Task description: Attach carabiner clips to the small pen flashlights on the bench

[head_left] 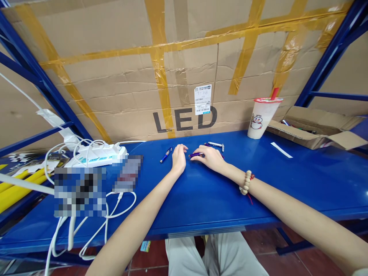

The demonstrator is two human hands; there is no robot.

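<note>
My left hand [179,158] rests on its side on the blue tabletop, fingers loosely bent and apart from the thumb, with nothing visible in it. Just left of it lies a blue pen-like metal tube [166,155] with a silver end. My right hand [212,158] is closed on a short purple metal tube [196,154], its end pointing toward my left hand. Behind the right hand lies a silver tube [216,145]; another purple piece is partly hidden under that hand. A beaded bracelet [245,183] circles my right wrist.
A drink cup [260,120] with a red straw stands back right, beside an open cardboard box [312,132] holding small items. A white strip [281,150] lies nearby. On the left are a phone [130,174], white cables and a power strip [100,155]. Large cardboard [115,92] backs the shelf.
</note>
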